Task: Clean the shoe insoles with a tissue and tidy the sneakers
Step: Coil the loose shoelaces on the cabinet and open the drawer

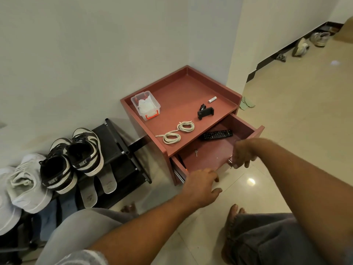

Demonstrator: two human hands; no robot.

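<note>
Sneakers: a grey pair [28, 180] and a black-and-white pair [76, 155] sit on the shoe rack [122, 150], far left; heels toward the person, long axis toward the wall; no insoles show.
Tissue: white tissue [146, 107] in a clear plastic box [133, 101] on the back-left corner of the cabinet [183, 92] top; up and left of both hands, beyond the open drawer [210, 159]; the box's long side runs back to front.
Laces: two coils [172, 137] between the box and the drawer.
Left hand: [200, 186] nearer the tissue and sneakers; fingers loosely spread, holding nothing; tips at the drawer's front left, contact unclear.
Right hand: [243, 153] fingers curled over the drawer's front right corner, gripping it.
Next, likely: close the drawer, then the left hand reaches up-left for a tissue.
</note>
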